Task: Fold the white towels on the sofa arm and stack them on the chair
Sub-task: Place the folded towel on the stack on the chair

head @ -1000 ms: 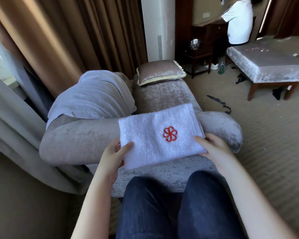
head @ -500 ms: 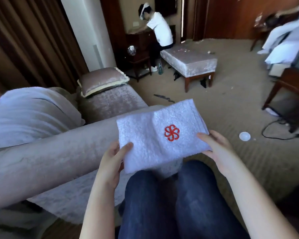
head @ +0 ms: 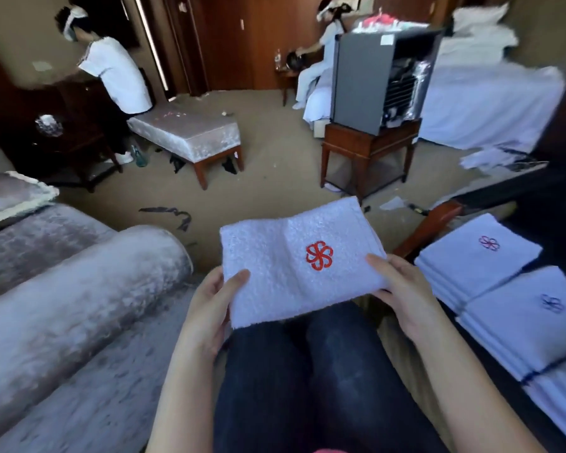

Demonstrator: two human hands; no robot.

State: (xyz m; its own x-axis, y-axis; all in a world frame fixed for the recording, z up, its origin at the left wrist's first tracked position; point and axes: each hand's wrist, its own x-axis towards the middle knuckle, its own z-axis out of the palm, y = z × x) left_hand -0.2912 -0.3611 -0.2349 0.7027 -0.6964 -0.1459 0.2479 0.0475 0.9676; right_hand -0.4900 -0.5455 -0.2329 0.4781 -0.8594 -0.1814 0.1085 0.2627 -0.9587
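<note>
A folded white towel (head: pixel 285 266) with a red flower emblem is held flat in the air above my knees. My left hand (head: pixel 211 302) grips its left edge, thumb on top. My right hand (head: pixel 402 289) grips its right edge the same way. The grey velvet sofa arm (head: pixel 79 289) lies to the left, apart from the towel. To the right, stacks of folded white towels (head: pixel 477 256) sit on the chair, whose wooden arm (head: pixel 428 223) shows beside them. A nearer stack (head: pixel 536 318) lies in front of the first.
Beige carpet stretches ahead with a dark strap (head: pixel 170 215) on it. A padded bench (head: pixel 190 132) and a wooden side table (head: pixel 370 148) carrying a grey appliance (head: pixel 360 83) stand beyond. Two people in white work at the back. A bed (head: pixel 490 103) is far right.
The view has swung right, away from the sofa. Both hands carried the folded towel off the sofa arm and rightward, toward the chair with its stacks, now in sight.
</note>
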